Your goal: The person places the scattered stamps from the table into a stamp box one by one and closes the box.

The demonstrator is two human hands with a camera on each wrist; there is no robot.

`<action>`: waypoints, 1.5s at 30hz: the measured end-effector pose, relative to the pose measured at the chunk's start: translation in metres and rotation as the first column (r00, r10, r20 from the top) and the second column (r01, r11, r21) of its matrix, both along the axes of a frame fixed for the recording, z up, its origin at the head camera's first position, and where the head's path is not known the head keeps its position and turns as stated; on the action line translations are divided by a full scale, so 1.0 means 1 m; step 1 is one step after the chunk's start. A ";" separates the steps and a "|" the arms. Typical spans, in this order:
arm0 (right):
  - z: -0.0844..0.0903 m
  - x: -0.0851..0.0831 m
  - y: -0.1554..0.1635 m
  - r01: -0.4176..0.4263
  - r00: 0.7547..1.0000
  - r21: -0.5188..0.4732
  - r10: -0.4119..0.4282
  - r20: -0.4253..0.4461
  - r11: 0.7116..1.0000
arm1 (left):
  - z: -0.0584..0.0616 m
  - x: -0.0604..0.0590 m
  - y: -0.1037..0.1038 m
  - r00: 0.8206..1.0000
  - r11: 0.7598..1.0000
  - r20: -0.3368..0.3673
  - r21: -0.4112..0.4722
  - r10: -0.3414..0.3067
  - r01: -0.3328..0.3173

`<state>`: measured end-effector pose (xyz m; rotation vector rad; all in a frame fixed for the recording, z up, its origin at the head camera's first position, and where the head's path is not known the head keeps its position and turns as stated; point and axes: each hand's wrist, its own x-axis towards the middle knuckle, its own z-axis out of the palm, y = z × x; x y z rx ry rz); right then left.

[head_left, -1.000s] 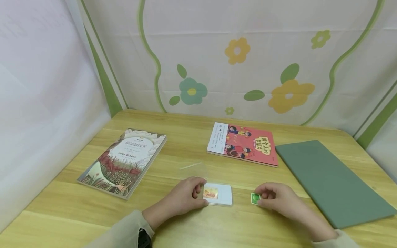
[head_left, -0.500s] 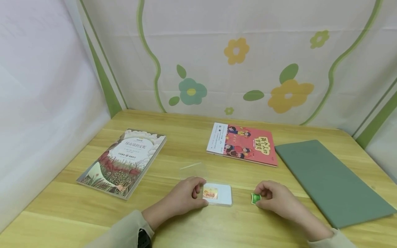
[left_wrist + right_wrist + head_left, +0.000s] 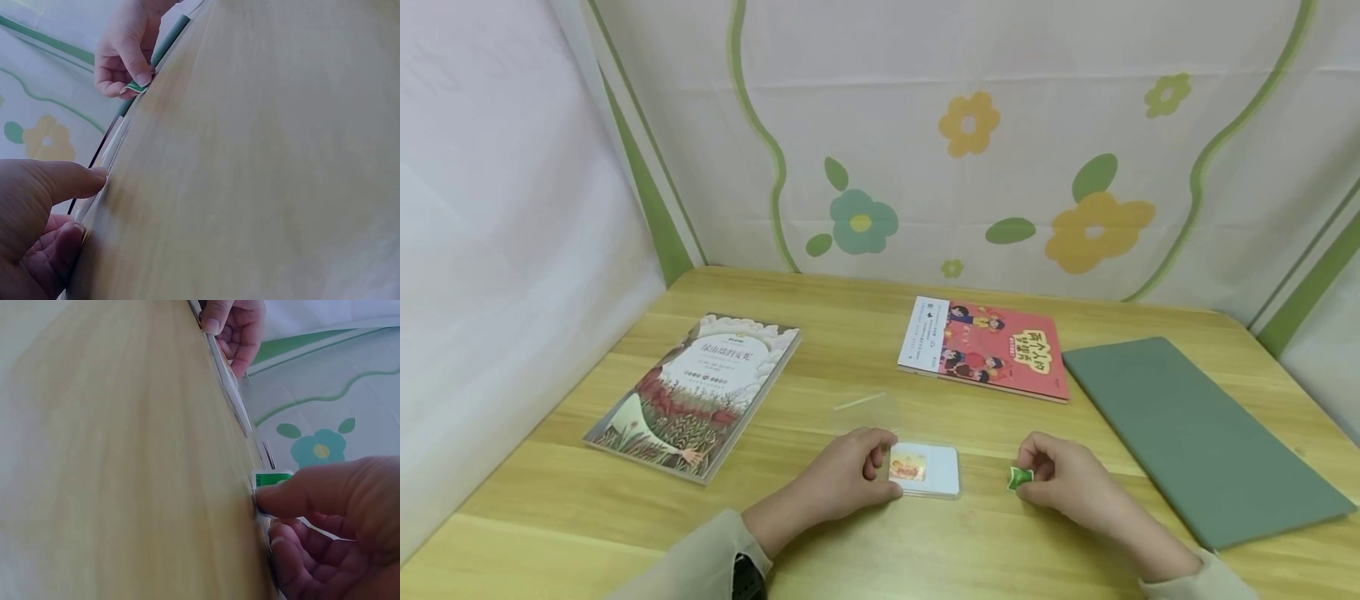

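Green sticker (image 3: 1019, 477) pinched and tilted off the wooden table (image 3: 820, 367) by the right hand (image 3: 1063, 482), just right of the white card (image 3: 934, 471) the left hand (image 3: 842, 479) grips by its edge; a light, steady pinch would likely avoid creasing.

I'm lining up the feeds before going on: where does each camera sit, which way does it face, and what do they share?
Head: above the table, facing forward and down; shows both forearms, the left hand on the white card, and the right hand.
Left wrist: low at the tabletop, looking across it; left fingers near, the right hand far.
Right wrist: low too, facing the opposite way; right fingers near.
Shared: every view shows the green sticker in the right hand's grip.
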<state>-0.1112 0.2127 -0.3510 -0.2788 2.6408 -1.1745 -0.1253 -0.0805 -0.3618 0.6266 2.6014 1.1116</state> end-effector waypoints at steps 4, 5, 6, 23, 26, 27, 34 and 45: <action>0.001 -0.004 0.003 -0.009 1.000 -0.021 0.009 0.011 1.000 | -0.001 0.000 -0.001 1.000 1.000 -0.011 0.004 -0.003 0.003; 0.002 -0.005 0.003 -0.010 1.000 -0.024 0.011 0.014 1.000 | -0.001 -0.001 -0.001 1.000 1.000 -0.012 0.005 -0.003 0.003; 0.002 -0.006 0.004 -0.010 1.000 -0.027 0.011 0.016 1.000 | -0.001 -0.001 -0.001 1.000 1.000 -0.013 0.008 -0.003 0.004; 0.005 -0.014 -0.009 -0.049 0.995 -0.165 0.063 0.082 0.985 | -0.003 -0.001 -0.001 1.000 1.000 -0.004 0.001 -0.004 0.004; 0.005 -0.014 -0.013 -0.052 0.993 -0.197 0.071 0.094 0.979 | -0.004 -0.001 -0.001 1.000 1.000 -0.001 -0.001 -0.004 0.004; 0.005 -0.015 -0.014 -0.051 0.992 -0.207 0.073 0.099 0.977 | -0.004 -0.001 -0.001 1.000 1.000 -0.001 -0.001 -0.004 0.004; 0.008 -0.014 -0.026 -0.037 0.989 -0.258 0.072 0.130 0.965 | -0.005 -0.002 -0.002 1.000 1.000 -0.014 0.010 -0.012 0.012; 0.007 -0.017 -0.043 -0.041 0.978 -0.332 0.106 0.181 0.943 | -0.003 -0.002 -0.001 1.000 1.000 -0.008 -0.001 -0.006 0.006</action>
